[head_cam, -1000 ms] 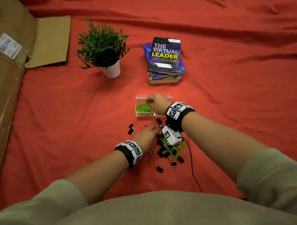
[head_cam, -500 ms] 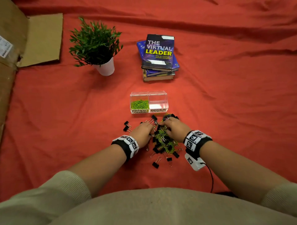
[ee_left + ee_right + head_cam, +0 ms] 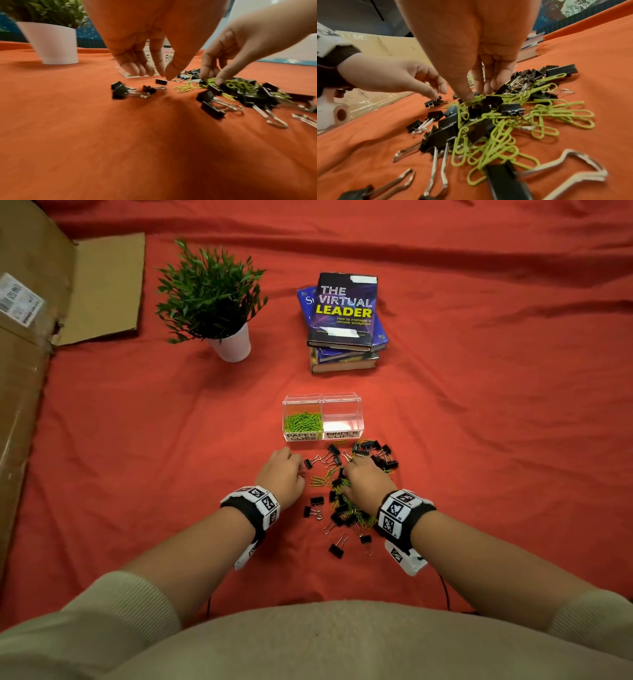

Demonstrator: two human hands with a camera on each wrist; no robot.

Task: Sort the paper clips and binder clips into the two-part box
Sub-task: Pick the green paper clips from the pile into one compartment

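Fingers [image 3: 135,67] of the left hand [image 3: 282,475] point down, thumb and fingertips drawn near each other with a gap between, just above a small binder clip [image 3: 434,102] at the left edge of the heap [image 3: 346,494]; no clip is seen held. Whether they touch it cannot be told. Right of it, the right hand [image 3: 368,482] reaches down into the middle of the heap, its fingers [image 3: 485,82] bunched and pressed among the green paper clips [image 3: 505,129] and black binder clips [image 3: 447,129]; whether they pinch one cannot be told. The heap lies on the red cloth [image 3: 496,440] just in front of the two-part box [image 3: 322,436], some binder clips touching its front. The box's left part, marked paper clips, holds green clips [image 3: 303,422]; the right part shows none. Beyond the box, left to right, stand a potted plant [image 3: 219,302] and a stack of books [image 3: 344,320].
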